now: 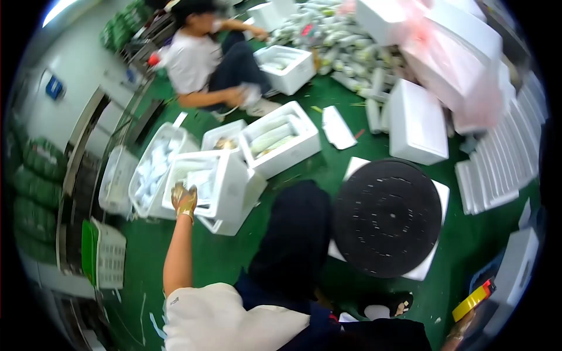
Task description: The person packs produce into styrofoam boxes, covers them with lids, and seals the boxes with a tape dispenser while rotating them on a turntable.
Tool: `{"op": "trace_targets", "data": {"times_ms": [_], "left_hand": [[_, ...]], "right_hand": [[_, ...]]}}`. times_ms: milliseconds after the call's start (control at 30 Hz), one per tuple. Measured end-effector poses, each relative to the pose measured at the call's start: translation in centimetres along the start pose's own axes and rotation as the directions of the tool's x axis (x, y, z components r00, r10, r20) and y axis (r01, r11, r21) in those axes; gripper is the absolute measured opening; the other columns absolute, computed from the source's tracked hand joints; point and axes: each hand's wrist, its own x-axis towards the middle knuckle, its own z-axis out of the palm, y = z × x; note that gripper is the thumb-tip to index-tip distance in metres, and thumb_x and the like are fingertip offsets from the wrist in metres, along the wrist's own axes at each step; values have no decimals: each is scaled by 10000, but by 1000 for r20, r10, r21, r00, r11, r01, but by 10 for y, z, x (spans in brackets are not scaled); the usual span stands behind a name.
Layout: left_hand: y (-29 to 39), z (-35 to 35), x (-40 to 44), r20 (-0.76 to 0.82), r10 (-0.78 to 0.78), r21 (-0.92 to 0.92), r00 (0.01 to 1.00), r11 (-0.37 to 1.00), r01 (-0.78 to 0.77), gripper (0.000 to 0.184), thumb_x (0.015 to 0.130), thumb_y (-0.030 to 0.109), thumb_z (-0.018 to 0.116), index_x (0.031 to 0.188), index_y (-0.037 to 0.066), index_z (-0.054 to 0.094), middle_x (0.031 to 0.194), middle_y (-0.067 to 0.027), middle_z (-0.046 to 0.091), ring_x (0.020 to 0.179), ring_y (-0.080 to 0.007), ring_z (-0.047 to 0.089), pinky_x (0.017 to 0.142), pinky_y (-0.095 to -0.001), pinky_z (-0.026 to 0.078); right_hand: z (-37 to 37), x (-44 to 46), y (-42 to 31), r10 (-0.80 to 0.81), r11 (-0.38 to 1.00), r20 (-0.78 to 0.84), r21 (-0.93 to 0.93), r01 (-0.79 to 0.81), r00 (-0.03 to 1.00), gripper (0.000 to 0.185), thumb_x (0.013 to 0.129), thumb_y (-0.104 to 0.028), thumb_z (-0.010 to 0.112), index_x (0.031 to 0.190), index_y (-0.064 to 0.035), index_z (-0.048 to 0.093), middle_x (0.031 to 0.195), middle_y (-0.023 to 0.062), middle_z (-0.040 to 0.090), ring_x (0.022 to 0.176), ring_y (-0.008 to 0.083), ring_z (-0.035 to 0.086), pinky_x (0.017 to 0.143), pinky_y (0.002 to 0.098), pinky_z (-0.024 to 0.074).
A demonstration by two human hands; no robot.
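Observation:
My left hand (185, 200), in a yellowish glove, reaches to the near left corner of a white foam box (229, 190). Its fingers look spread at the rim, and I cannot tell whether they grip it. Inside that box lie a whitish, netted item and a pale packet (201, 182). The box rests on another foam box (237, 219). At the lower right edge, my blurred right hand (462, 329) holds a yellow tool with a red and black end (473, 300); its exact kind is unclear. A grey-white foam box (515, 266) stands beside it.
A black round turntable (389, 216) lies on a white foam sheet before me. A foam box with netted produce (269, 140) and a basket of pale packets (155, 169) stand ahead. A co-worker (196, 58) sits near heaped wrapped produce (345, 44). Foam lids (497, 155) are stacked rightward.

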Motion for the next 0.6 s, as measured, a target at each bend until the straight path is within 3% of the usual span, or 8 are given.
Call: {"op": "trace_targets", "data": {"times_ms": [167,233,300,367,400,433,533,600], "left_hand": [[-157,30,9,106,-721,-113,685,675,729,916,710,544,717,1235,-130,387,1198,-299,516,1078,-408,552,877,-461,478],[-181,44,27,519,-586,-537,622,343,771,932,676,556,738,1240,-113,417,1249,-253,519,980,-369,589,740,-462,510],[-172,67,40,767,-406,-528,496,38,848,648,745,409,716,1234,34,514,1234,-166,552,987,-374,574,749,-522,495],[-132,94,20,918,-191,-391,348,-285,875,448,813,292,628,1181,47,562,1176,-156,592,1051,-372,562,906,-567,442],[-137,157,0,880,196,-225,432,-628,745,427,816,230,594,1189,28,544,1172,-154,594,1055,-355,570,915,-577,440],[-144,215,-15,802,181,-345,570,-638,689,403,830,183,546,1189,-1,529,1159,-182,591,1017,-358,592,868,-576,476],[-126,183,-6,922,24,-290,387,-618,731,426,891,218,403,1246,4,502,1218,-206,555,1070,-383,569,882,-589,471],[-113,168,-4,874,53,-363,483,-590,722,475,951,272,284,1325,34,453,1296,-210,509,1168,-406,517,949,-621,427]], "right_hand": [[198,-85,-153,-95,994,403,-6,106,910,458,923,-269,528,1318,-80,391,1031,60,585,873,171,609,739,294,513],[320,-155,-212,-291,956,550,145,254,783,527,922,-318,551,1352,-92,347,1137,102,564,948,209,609,815,328,522],[429,-231,-271,-375,922,880,320,220,291,687,895,-542,505,1371,-72,350,1194,190,575,1041,286,602,874,390,509],[509,-281,-270,0,964,952,81,-254,305,689,900,-600,423,1260,-16,481,1111,197,610,1009,304,609,848,393,517],[539,-304,-263,-73,986,945,117,-121,319,592,909,-521,475,1155,13,547,1018,189,637,919,284,640,770,371,543],[564,-315,-238,-74,930,932,193,-312,354,467,907,-416,533,1025,32,595,899,170,656,800,250,662,685,337,558],[563,-340,-213,-238,968,863,176,176,446,409,902,-358,557,997,38,594,858,162,659,739,240,665,660,327,563],[538,-328,-214,-164,973,862,221,-63,480,478,902,-402,541,1079,42,562,924,191,639,798,281,657,706,364,563]]}}
